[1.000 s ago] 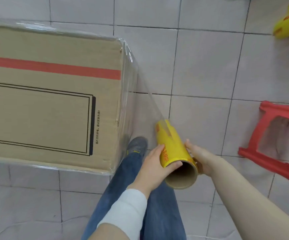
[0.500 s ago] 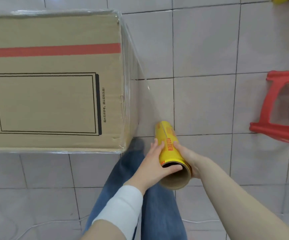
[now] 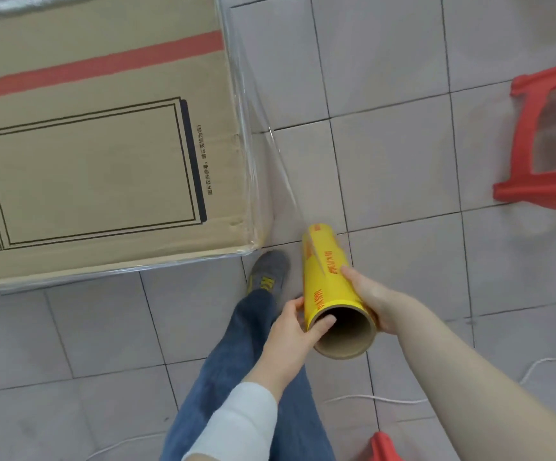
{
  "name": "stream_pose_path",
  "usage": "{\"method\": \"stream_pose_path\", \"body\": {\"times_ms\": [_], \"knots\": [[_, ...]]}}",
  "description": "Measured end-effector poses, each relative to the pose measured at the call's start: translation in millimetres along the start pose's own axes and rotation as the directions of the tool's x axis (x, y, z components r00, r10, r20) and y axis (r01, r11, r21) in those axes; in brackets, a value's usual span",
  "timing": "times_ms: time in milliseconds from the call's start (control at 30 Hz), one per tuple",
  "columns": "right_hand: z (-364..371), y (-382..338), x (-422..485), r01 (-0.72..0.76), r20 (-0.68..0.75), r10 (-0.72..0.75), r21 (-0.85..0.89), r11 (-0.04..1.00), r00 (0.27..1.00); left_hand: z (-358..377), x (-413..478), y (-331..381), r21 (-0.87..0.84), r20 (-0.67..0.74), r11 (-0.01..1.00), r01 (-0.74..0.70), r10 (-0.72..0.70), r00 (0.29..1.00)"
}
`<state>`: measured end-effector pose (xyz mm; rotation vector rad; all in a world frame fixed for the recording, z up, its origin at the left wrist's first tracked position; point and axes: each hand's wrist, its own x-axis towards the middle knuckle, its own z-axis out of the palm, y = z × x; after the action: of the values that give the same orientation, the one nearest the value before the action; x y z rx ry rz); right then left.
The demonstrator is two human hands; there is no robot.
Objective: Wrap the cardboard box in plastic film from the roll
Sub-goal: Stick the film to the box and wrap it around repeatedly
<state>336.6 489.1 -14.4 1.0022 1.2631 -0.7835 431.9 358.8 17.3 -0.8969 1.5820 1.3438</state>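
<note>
- We see a large cardboard box (image 3: 103, 168) lying on the tiled floor (image 3: 403, 161). Its upper face has a red stripe and a black printed frame, and clear wrap glints along its edges.
- A sheet of plastic film (image 3: 271, 154) stretches from the box's right-hand edge down to the yellow roll (image 3: 328, 281).
- The left hand (image 3: 290, 334) grips the roll's near end, thumb on the rim of the brown core, and the right hand (image 3: 370, 301) clasps the opposite side.
- Below the roll we make out a jeans leg (image 3: 236, 361) and a grey shoe (image 3: 268, 271) just beside the box's near corner.
- A red stool (image 3: 533, 128) stands well apart on the right, and a white cord (image 3: 386, 399) lies on the tiles.
</note>
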Motion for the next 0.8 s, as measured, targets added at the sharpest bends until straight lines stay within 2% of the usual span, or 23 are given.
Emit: {"method": "stream_pose_path", "body": {"times_ms": [133, 233, 300, 400, 467, 567, 700, 800], "knots": [[22, 20, 8, -0.026, -0.002, 0.026, -0.021, 0.999, 1.000, -13, -2, -4, 0.175, 0.082, 0.977, -0.124, 0.111, 0.990], [34, 32, 9, 0.031, 0.051, -0.033, 0.041, 0.999, 0.998, -20, 1, 1, 0.359, 0.164, 0.890, -0.282, 0.237, 0.957], [33, 41, 11, 0.010, 0.036, -0.013, 0.102, 0.995, 0.999, -28, 5, -2, 0.415, 0.170, 0.851, -0.321, 0.274, 0.946], [34, 60, 17, -0.029, 0.001, 0.030, 0.246, 0.969, 1.000, -35, 0, -16, 0.326, 0.089, 0.898, -0.296, 0.282, 0.955], [44, 72, 17, -0.054, 0.058, 0.038, 0.305, 0.951, 0.998, -32, -13, -36, 0.257, 0.033, 0.930, -0.264, 0.264, 0.964], [67, 83, 18, -0.076, 0.069, 0.062, 0.234, 0.969, 0.996, -31, -33, -72, 0.142, -0.026, 0.972, -0.185, 0.190, 0.981], [89, 89, 26, -0.057, 0.035, 0.057, 0.010, 0.998, 0.998, -46, -38, -98, 0.194, 0.093, 0.977, -0.093, 0.076, 0.993], [107, 96, 33, -0.056, 0.054, 0.054, 0.039, 0.998, 0.997, -58, -35, -96, 0.311, 0.154, 0.938, -0.151, 0.107, 0.982]]}}
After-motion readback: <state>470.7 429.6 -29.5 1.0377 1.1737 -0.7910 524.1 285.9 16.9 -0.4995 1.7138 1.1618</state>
